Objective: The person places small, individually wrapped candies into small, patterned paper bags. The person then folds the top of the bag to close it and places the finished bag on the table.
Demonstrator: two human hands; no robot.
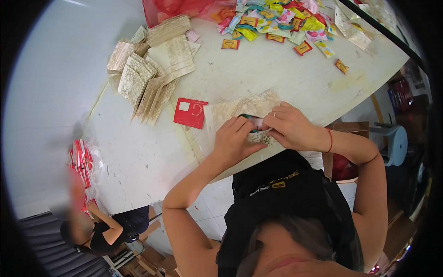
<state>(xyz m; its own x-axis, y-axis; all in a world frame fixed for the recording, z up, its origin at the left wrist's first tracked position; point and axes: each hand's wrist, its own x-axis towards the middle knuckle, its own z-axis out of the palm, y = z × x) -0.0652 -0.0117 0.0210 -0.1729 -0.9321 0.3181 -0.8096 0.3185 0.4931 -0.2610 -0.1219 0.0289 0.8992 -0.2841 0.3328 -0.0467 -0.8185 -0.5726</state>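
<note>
At the near edge of the table, a beige-and-white patterned pouch [260, 137] is held between my two hands with its mouth spread. Something dark teal and pale pink shows inside; I cannot make out what. My left hand [234, 140] grips the pouch's left side, fingers curled at the opening. From the right, my right hand [291, 128] pinches the other side of the mouth. More beige patterned material [221, 113] lies flat just beyond my hands; whether it belongs to the same pouch cannot be told. A red square card [190, 113] with a white patch lies left of it.
A heap of patterned pouches [152, 69] sits at the far left of the white table [217, 60]. Colourful wrapped candies [281, 23] are piled at the back beside a red bag [173, 7]. Another person [99, 231] works at lower left near red-and-white packets [83, 159]. A blue stool [397, 145] stands right.
</note>
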